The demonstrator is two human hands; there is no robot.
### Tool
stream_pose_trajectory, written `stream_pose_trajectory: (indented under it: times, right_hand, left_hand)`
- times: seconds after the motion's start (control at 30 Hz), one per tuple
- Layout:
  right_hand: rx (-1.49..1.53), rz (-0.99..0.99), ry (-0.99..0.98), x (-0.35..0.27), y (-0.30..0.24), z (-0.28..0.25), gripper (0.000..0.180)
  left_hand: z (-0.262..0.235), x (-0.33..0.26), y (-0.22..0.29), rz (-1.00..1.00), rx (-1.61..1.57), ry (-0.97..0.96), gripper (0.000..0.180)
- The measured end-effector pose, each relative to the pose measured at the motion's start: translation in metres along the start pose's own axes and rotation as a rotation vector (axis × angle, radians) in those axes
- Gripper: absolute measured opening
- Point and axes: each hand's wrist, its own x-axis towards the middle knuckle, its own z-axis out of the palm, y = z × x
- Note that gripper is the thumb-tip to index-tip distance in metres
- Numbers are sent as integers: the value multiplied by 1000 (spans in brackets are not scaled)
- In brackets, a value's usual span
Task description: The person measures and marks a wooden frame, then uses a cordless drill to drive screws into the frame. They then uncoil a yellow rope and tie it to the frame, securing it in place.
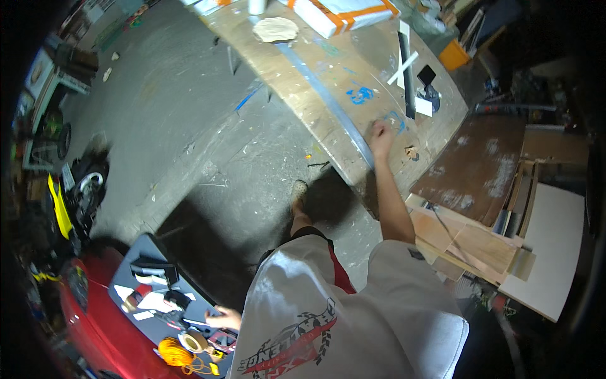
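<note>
My left hand (225, 318) is low on the left, over a dark grey tabletop (205, 294) crowded with small items. Its fingers are apart, and their tips are beside a thin pale strip (195, 323). A roll of tan tape (192, 342) and a bundle of orange cord (175, 352) lie close by. Over the large wooden table (303, 107), my right hand (380, 136) has its fingers curled together; whatever they may hold is too small to make out. Near it are blue paint marks, a long black strip (406, 76) and a white card (423, 107).
A white package with orange tape (344, 14) and a pale round piece (275, 29) rest on the table's far part. Boards (476, 164) are stacked at right. A red vehicle (95, 309) stands at lower left, with a yellow-and-black motorbike (60, 205) beyond it.
</note>
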Motion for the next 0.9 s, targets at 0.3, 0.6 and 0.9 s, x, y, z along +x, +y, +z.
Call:
stream_pose_trajectory:
  times: [0.3,0.6,0.9]
  right_hand:
    - [-361,130,289,181,132,-51,19]
    - [-418,40,126,192,155,-42,17]
    - [230,210,-394,136,40,-50,9]
  left_hand:
    - [31,71,225,132,-464,-1028,28]
    - [61,105,305,206,-383,-1239,30]
    - [103,53,547,112,-755,-1514,26]
